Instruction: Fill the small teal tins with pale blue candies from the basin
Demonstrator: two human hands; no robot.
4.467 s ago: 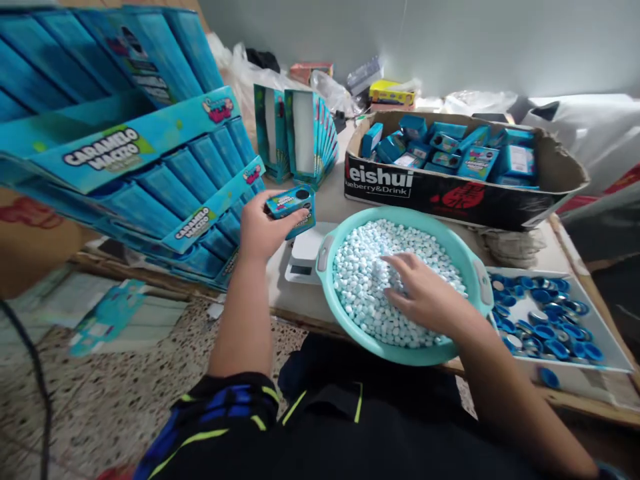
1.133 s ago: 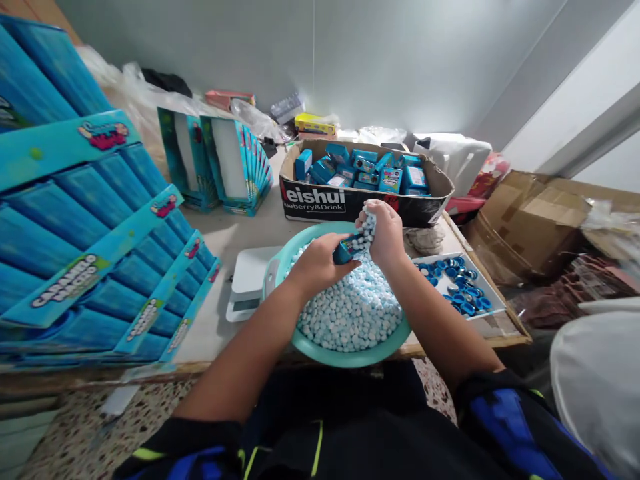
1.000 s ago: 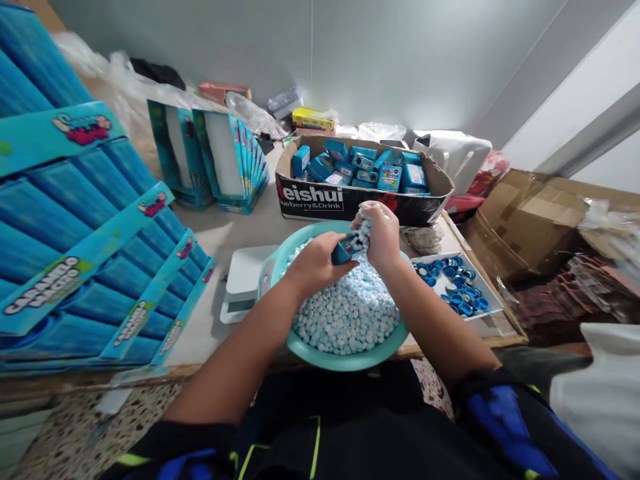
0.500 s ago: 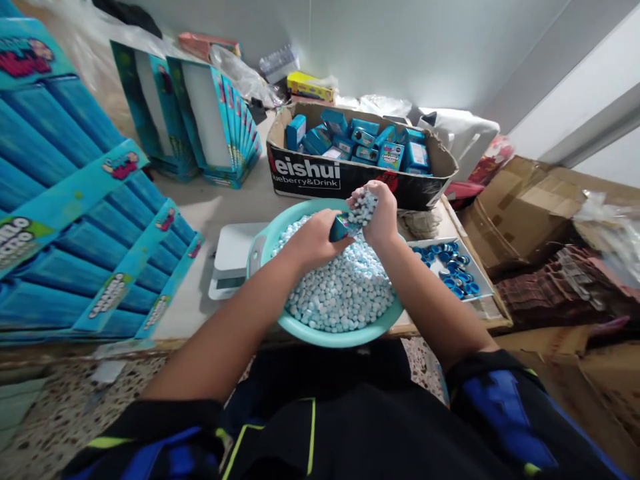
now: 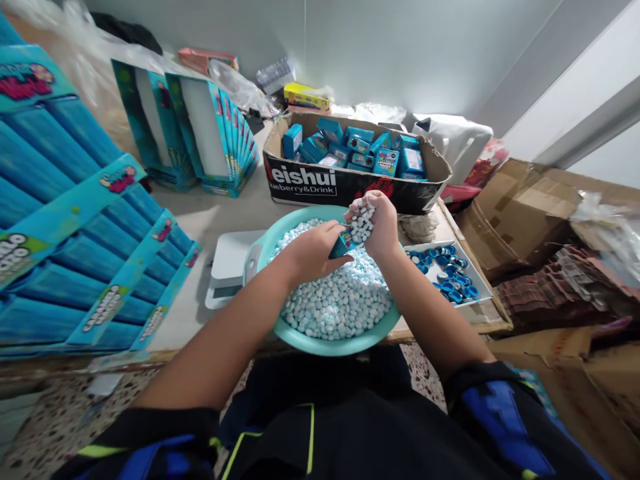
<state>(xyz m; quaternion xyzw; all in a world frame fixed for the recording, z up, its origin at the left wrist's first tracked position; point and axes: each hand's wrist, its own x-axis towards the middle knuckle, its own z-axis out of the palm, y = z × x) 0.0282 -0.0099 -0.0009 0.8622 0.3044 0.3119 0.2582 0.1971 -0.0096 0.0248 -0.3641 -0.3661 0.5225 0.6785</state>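
Observation:
My left hand (image 5: 316,252) is closed around a small blue candy box (image 5: 342,244), held tilted over a teal basin (image 5: 325,345). My right hand (image 5: 381,223) is cupped around a heap of small pale candies (image 5: 362,221), right against the box's end. Many more pale blue and white candies (image 5: 340,303) fill the basin below both hands. The box's opening is partly hidden by my fingers and the candies.
Behind the basin stands a black carton (image 5: 357,190) of small blue boxes. A white tray (image 5: 477,301) with blue caps lies right. Left are a white scale (image 5: 235,257) and blue display stands (image 5: 75,227). Brown cardboard boxes (image 5: 515,207) stand at far right.
The view has tilted slightly, so everything sits a little lower. My right hand still cups candies at the blue box, and my left fingers have shifted slightly over it.

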